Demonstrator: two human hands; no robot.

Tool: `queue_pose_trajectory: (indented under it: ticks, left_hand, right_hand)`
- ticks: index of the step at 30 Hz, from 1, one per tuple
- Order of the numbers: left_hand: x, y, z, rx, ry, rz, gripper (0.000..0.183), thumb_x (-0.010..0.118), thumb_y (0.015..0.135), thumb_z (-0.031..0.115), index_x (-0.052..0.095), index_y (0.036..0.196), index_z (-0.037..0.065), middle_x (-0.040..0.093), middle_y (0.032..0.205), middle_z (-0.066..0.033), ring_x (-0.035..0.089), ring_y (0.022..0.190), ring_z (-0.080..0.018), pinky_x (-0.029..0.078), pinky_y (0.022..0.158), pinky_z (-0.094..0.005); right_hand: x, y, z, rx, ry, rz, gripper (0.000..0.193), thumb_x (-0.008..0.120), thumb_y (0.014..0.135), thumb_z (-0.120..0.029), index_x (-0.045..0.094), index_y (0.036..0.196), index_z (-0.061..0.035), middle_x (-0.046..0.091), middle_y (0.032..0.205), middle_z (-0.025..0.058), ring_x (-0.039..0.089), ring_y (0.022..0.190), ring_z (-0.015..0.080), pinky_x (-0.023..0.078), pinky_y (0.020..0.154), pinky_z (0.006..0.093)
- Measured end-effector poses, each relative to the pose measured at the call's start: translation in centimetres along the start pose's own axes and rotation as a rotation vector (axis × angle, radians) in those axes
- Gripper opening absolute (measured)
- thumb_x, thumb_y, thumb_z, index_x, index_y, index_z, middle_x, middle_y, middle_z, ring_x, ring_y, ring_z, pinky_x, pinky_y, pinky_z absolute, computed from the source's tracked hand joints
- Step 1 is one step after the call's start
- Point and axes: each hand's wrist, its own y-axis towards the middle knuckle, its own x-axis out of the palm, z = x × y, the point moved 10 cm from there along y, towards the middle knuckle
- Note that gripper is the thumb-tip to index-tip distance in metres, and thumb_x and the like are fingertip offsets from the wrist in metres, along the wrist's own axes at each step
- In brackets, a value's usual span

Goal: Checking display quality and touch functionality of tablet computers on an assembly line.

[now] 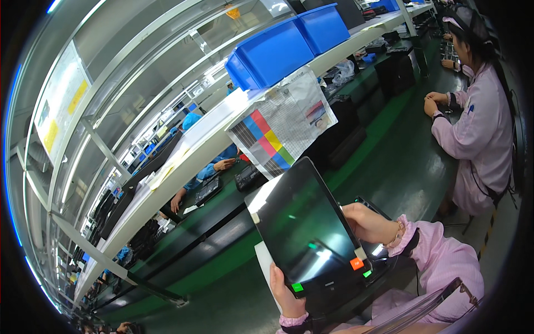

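Note:
A glossy black screen panel is held up in front of me, tilted, its dark face reflecting lights. Orange and green stickers mark its lower end, and pale tabs sit on its edges. My left hand grips the lower left edge, fingers partly hidden. At the right edge my right hand is closed on the panel, its fingertips out of sight. Behind the panel's lower left side shows a white flat piece, whose kind I cannot tell. A dark object, mostly covered, lies by my right hand.
A green-topped bench runs away from me under a white shelf bearing blue bins. A printed sheet hangs from the shelf. One co-worker in pink sits at right; people in blue work beyond the shelf.

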Motion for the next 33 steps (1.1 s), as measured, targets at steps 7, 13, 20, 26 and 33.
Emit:
queue_pose_trajectory:
  ticks: [7, 13, 20, 26, 33]
  left_hand:
    - [4.1, 3.8, 2.5, 0.253, 0.154, -0.129, 0.032, 0.043, 0.100, 0.024, 0.045, 0.123, 0.002, 0.057, 0.110, -0.0072, 0.057, 0.100, -0.0175, 0.045, 0.087, -0.0307]
    - [7.3, 9.0, -1.3, -0.148, 0.185, -0.395, 0.057, 0.030, 0.099, 0.049, 0.034, 0.137, 0.006, 0.051, 0.126, -0.0074, 0.049, 0.117, -0.0201, 0.045, 0.095, -0.0366]
    - [8.8, 10.9, -2.1, -0.164, 0.185, -0.488, 0.051, 0.035, 0.100, 0.042, 0.033, 0.137, 0.007, 0.046, 0.130, -0.0088, 0.054, 0.111, -0.0230, 0.057, 0.081, -0.0516]
    - [8.9, 11.5, -1.3, -0.022, 0.224, -0.466, 0.054, 0.050, 0.092, 0.003, 0.026, 0.140, 0.009, 0.041, 0.134, -0.0077, 0.052, 0.113, -0.0211, 0.056, 0.083, -0.0501]
    - [8.1, 11.8, -1.9, -0.016, 0.186, -0.489, 0.061, 0.050, 0.089, -0.005, 0.023, 0.142, 0.011, 0.041, 0.136, -0.0102, 0.052, 0.115, -0.0235, 0.054, 0.087, -0.0513]
  right_hand:
    - [1.3, 2.3, -5.8, -0.153, -0.014, -0.104, 0.041, 0.042, 0.099, -0.038, 0.061, 0.107, -0.0026, 0.064, 0.104, 0.0040, 0.059, 0.094, 0.0132, 0.046, 0.086, 0.0297]
    - [-0.1, 5.5, -10.6, -0.441, -0.096, 0.043, 0.039, 0.047, 0.098, -0.038, 0.063, 0.104, -0.0030, 0.066, 0.098, 0.0016, 0.060, 0.090, 0.0096, 0.047, 0.083, 0.0272]
    - [-1.6, 10.0, -11.2, -0.470, -0.085, -0.015, 0.041, 0.047, 0.098, -0.037, 0.062, 0.107, -0.0002, 0.065, 0.102, 0.0040, 0.061, 0.089, 0.0101, 0.048, 0.081, 0.0267]
    - [-2.4, 12.1, -10.7, -0.458, -0.107, 0.016, 0.041, 0.046, 0.098, -0.037, 0.062, 0.107, -0.0003, 0.065, 0.101, 0.0037, 0.060, 0.091, 0.0096, 0.047, 0.082, 0.0268]
    - [-3.5, 13.4, -9.7, -0.382, -0.080, 0.030, 0.040, 0.046, 0.098, -0.036, 0.062, 0.107, -0.0002, 0.066, 0.101, 0.0042, 0.061, 0.090, 0.0099, 0.049, 0.082, 0.0282]
